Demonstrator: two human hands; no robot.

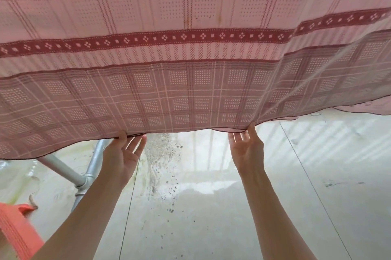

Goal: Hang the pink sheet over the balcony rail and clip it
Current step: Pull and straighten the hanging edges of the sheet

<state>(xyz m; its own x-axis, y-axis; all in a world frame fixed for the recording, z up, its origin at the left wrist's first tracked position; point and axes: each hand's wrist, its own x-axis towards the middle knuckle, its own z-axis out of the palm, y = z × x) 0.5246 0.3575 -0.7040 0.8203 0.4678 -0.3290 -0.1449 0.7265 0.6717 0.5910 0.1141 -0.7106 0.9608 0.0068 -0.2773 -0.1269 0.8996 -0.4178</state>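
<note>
Pink sheet [190, 48] raised overhead, held at its lower hem.

Left hand [121, 154] and right hand [246, 146] reach up, arms extended, palms toward the camera, thumbs pinching the hem. A metal rail [63, 167] shows beneath the sheet's left edge, above the tiled floor [211, 217].

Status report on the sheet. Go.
Both hands, left and right, pinch the sheet at its lower hem, lifted. No clips seen. Metal pipe at left, under the hem.
</note>
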